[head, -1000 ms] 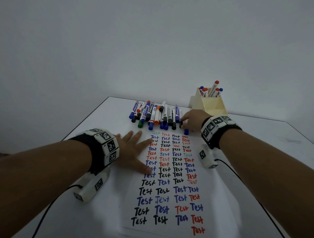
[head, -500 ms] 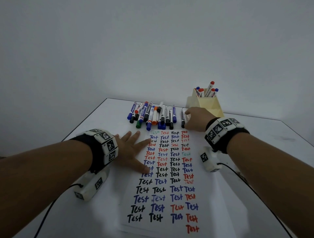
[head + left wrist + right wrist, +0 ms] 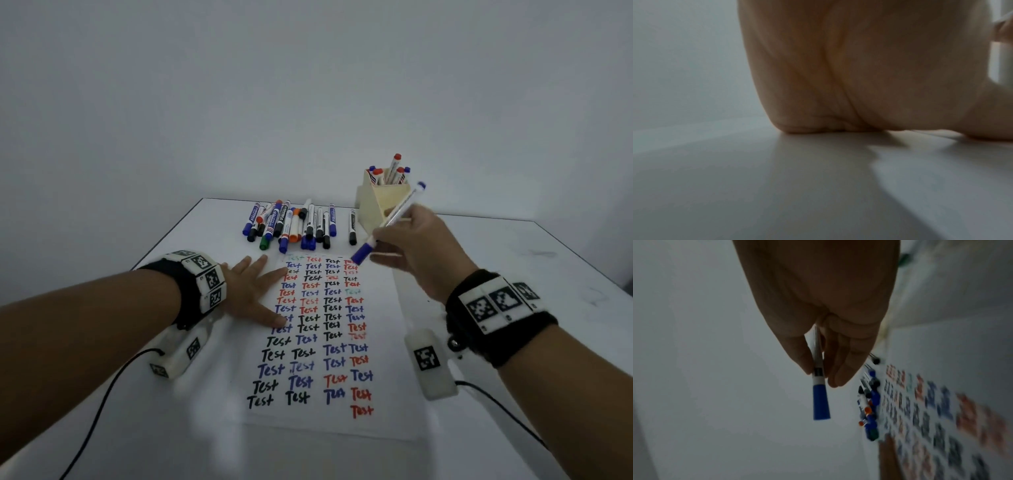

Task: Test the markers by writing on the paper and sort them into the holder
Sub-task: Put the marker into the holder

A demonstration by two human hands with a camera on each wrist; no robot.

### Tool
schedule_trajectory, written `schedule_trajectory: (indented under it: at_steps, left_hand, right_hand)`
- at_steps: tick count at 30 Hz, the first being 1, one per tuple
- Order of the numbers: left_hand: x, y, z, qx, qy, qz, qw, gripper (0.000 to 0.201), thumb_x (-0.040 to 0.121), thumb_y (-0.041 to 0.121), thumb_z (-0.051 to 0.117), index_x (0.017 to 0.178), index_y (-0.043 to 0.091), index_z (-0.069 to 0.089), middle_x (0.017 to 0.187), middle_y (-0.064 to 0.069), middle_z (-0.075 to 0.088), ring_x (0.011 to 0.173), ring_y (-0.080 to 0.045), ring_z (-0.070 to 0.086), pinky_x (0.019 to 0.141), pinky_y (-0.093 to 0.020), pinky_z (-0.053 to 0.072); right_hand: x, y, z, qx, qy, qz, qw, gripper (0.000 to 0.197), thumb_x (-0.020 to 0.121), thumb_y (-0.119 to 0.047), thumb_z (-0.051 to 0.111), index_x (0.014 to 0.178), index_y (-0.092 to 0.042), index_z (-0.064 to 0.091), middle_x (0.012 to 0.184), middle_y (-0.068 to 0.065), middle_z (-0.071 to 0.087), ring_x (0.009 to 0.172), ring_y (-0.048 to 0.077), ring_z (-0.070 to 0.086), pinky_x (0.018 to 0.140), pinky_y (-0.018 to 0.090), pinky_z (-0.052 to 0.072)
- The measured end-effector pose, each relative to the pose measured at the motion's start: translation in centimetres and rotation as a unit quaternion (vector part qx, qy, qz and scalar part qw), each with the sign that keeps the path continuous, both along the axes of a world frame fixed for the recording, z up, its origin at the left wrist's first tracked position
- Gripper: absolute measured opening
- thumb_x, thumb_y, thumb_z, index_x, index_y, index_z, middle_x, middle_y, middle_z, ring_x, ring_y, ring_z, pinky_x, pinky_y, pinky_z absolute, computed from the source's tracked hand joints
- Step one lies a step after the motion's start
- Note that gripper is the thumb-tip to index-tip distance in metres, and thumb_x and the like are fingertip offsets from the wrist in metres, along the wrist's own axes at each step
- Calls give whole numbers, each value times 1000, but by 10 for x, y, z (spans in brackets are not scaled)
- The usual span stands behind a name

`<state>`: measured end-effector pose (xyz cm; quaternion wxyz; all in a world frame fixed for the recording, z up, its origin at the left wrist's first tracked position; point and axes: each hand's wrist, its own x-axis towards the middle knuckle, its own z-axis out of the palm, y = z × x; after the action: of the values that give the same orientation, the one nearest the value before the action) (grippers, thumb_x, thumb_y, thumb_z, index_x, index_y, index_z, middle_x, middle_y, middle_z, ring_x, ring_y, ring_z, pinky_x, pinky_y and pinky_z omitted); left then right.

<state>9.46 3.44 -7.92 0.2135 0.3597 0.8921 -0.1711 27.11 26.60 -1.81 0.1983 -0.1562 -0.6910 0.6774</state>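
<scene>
My right hand (image 3: 404,240) is lifted over the top right corner of the paper (image 3: 329,425) and grips a blue-capped marker (image 3: 394,219) (image 3: 821,400), cap end pointing down-left. The cap is on. My left hand (image 3: 253,291) lies flat with spread fingers on the paper's left edge; its palm (image 3: 859,73) fills the left wrist view. Rows of "Test" in black, blue and red cover the paper. A pile of markers (image 3: 294,224) lies beyond the paper. The cream holder (image 3: 383,205) at the back right has several red and blue markers standing in it.
One black marker (image 3: 352,228) lies alone between the pile and the holder. The white table (image 3: 548,267) ends at a dark edge on the left and far side, with a plain wall behind. Cables run from both wrist cameras toward me.
My right hand picked a blue marker from the right end of the pile and lifted it up and toward me over the paper's top right corner. The left hand stayed put.
</scene>
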Motion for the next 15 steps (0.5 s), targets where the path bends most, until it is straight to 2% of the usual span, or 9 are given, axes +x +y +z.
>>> schedule_trajectory:
  at_steps: [2, 5, 10, 15]
  left_hand:
    - [2, 0, -1, 2, 14, -6, 1000, 121, 60, 98, 38, 150, 46, -24, 163, -2, -27, 152, -31, -14, 121, -58, 2]
    - [6, -2, -1, 9, 23, -14, 1000, 119, 63, 97, 36, 152, 43, -22, 164, -4, -24, 153, -33, -12, 121, -59, 4]
    - [9, -4, 1, 12, 16, -30, 999, 138, 37, 110, 16, 151, 43, -23, 164, -5, -24, 152, -34, -11, 121, -60, 5]
    - [8, -4, 3, 15, 18, -29, 999, 128, 53, 105, 25, 153, 40, -22, 164, -8, -22, 152, -37, -8, 119, -62, 6]
  right_hand:
    - [15, -3, -11, -134, 6, 36, 990, 26, 95, -1, 67, 119, 1, 57, 108, 17, 74, 88, 28, 77, 78, 37, 63]
    - [29, -3, -29, -272, 35, 39, 961, 14, 95, 2, 63, 107, -2, 58, 96, 18, 74, 79, 25, 74, 69, 30, 62]
    - [34, -9, -66, -338, 14, -22, 941, 3, 98, -3, 61, 98, -1, 63, 87, 20, 73, 74, 28, 75, 65, 32, 63]
    - [38, -8, -82, -363, 51, -28, 930, 3, 98, 1, 60, 99, 0, 62, 88, 22, 72, 89, 39, 75, 70, 36, 64]
